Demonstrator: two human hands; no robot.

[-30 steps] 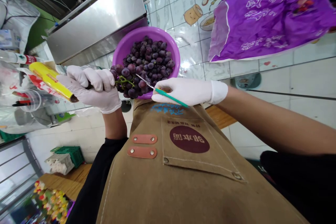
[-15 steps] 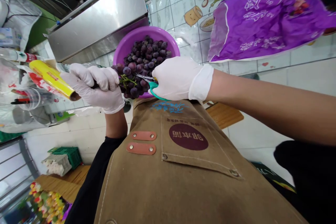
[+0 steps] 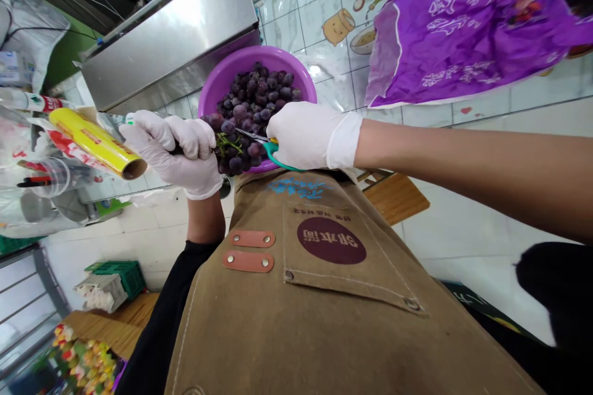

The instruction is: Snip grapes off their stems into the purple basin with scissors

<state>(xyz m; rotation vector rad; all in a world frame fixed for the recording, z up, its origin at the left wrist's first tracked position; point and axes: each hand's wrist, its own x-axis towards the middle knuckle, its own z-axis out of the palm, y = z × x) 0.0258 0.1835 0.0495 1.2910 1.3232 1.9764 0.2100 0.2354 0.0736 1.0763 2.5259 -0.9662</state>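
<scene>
Left hand (image 3: 178, 151) is grasping a bunch (image 3: 235, 165); right hand (image 3: 303, 136) is gripping scissors (image 3: 271, 147).
The bunch is lying over the near side of the bowl (image 3: 213, 83), beside other grapes (image 3: 260, 99); the blades (image 3: 252, 135) are pointing at it, but whether they are touching, I cannot tell. The left fingers are curling around its outer end and hiding their hold. In my judgement, the bunch is having moderate weight, its berries being soft, smooth, easily bruising, perhaps slippery in gloves. The green stem (image 3: 229, 143) is looking stiffer, so it is offering the safer hold.
</scene>
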